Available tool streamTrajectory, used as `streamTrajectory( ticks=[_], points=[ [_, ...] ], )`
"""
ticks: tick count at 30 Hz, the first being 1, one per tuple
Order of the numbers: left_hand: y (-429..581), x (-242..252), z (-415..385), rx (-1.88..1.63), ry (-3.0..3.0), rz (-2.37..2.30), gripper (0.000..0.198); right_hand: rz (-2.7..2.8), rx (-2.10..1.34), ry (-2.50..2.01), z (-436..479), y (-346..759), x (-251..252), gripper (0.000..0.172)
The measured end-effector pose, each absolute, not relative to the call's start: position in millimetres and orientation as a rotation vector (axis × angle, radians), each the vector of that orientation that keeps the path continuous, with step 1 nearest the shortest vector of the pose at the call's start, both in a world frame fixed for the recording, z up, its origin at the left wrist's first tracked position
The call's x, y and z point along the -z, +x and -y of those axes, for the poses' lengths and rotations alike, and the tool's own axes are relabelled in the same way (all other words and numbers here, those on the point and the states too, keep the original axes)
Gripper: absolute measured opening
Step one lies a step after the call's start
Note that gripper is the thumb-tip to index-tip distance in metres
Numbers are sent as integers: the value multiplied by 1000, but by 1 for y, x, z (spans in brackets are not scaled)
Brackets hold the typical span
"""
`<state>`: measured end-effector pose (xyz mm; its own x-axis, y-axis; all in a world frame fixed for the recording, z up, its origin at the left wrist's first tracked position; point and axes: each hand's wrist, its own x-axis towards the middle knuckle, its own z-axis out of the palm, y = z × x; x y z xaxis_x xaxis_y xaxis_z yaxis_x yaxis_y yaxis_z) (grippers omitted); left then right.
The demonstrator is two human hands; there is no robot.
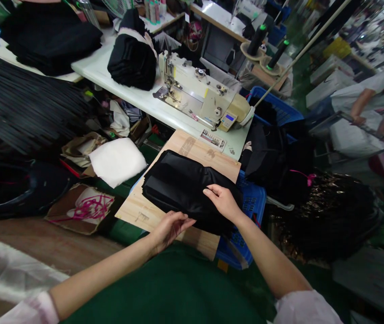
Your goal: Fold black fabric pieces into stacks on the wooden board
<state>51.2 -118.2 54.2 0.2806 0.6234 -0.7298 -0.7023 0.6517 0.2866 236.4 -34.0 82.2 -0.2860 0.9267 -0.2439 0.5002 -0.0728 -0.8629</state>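
A stack of black fabric pieces lies on a light wooden board in front of me. At the stack's near edge, my left hand has its fingers curled and its thumb against them, closed on the fabric's edge. Over the right part of the stack is my right hand, thumb and forefinger drawn together at the top layer; whatever thin ply is between them is hard to make out. Beyond the board stands a sewing machine on a pale table.
A folded white cloth and a cardboard box with pink ribbon lie left. A blue basket is under the board's right side. A black bundle sits on the sewing table. Someone's hands hold a cart at far right.
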Motion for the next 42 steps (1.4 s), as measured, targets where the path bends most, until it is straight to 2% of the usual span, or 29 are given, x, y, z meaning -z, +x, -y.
streamTrajectory(
  ticks=[6,11,17,20,28,31,34,37,42],
  points=[
    [55,-54,114,-917,-91,-941,14,1998,-1242,-1417,43,230,-83,25],
    [57,-57,110,-909,-63,-981,16,2328,-1119,-1373,46,224,-91,47],
    [53,-60,112,-917,-85,-899,9,2243,-1232,-1356,41,221,-89,22],
    [51,-59,112,-913,-118,-854,20,2185,-1335,-1324,40,222,-87,20],
    [55,-53,108,-888,-109,-938,19,2241,-1241,-1399,39,220,-88,19],
    [56,-53,106,-899,-65,-1006,15,2360,-1111,-1411,41,216,-92,27],
    [57,-55,106,-894,-1,-1028,21,2434,-996,-1429,41,211,-93,35],
    [57,-56,107,-891,24,-1010,23,2367,-1040,-1544,38,210,-88,25],
    [53,-52,111,-905,-8,-899,10,2132,-1176,-1760,27,217,-77,42]
  ],
)
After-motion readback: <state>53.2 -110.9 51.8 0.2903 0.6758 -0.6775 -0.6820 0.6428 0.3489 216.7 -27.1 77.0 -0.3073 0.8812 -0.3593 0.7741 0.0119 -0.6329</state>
